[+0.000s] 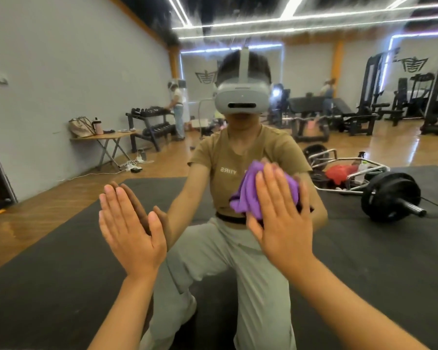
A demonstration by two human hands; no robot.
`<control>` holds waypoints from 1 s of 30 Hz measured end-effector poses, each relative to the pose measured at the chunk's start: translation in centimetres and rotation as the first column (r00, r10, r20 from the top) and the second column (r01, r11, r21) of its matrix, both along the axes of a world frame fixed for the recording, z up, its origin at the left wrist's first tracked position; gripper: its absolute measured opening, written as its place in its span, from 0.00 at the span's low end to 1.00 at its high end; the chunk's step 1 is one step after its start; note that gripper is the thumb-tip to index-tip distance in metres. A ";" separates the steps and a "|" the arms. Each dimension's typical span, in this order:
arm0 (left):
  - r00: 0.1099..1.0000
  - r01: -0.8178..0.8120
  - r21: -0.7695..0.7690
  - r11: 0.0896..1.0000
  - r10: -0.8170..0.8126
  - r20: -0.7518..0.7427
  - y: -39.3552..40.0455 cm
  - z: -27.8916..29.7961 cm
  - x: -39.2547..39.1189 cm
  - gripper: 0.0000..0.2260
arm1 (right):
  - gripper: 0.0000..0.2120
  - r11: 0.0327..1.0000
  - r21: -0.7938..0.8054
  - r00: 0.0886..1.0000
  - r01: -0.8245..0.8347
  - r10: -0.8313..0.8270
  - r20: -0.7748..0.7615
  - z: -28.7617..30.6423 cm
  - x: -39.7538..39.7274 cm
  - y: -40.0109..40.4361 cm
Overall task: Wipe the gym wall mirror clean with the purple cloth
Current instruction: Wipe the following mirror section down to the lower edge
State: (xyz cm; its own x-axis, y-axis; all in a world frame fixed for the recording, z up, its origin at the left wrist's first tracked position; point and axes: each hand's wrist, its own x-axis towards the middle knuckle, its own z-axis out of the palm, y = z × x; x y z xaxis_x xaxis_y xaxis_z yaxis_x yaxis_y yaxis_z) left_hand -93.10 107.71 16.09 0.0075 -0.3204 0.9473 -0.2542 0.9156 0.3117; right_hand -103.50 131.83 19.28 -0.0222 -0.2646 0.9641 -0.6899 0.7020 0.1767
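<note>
With my flat, straight-fingered right hand (280, 218) pressing the crumpled purple cloth (250, 192) against the gym's wall mirror (61, 72) (left hand (129, 233) flat, bracing), I judged firm overlapping strokes best.

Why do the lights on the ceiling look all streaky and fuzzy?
Head view: the ceiling light strips are mirror reflections, smeared by streaks on the glass; the wide lens bends the edges; the right hand pressing the purple cloth looks slightly blurred, and the left hand lies flat on the glass.
</note>
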 end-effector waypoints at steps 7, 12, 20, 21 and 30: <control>1.000 0.001 0.000 1.000 -0.001 0.008 0.2 0.1 0.1 0.29 | 0.29 0.974 -0.226 0.999 0.019 -0.025 -0.022 11.0 -1.6 1.5; 1.000 0.006 0.001 1.000 -0.006 0.011 0.2 0.1 0.1 0.29 | 0.31 0.993 -0.121 1.000 0.010 -0.010 0.005 4.8 -0.8 2.0; 1.000 0.024 0.000 1.000 -0.024 0.019 0.3 0.0 0.2 0.29 | 0.31 0.977 0.210 0.997 0.034 -0.049 0.065 -10.6 -1.6 5.6; 0.999 0.027 0.004 1.000 -0.027 0.023 0.3 0.1 0.3 0.29 | 0.29 0.972 0.230 0.997 0.042 -0.057 0.061 -10.9 -1.8 5.9; 0.997 0.039 0.043 0.998 -0.042 0.061 0.7 0.2 0.6 0.30 | 0.33 0.983 0.182 0.999 -0.014 0.020 -0.032 0.6 -1.8 5.1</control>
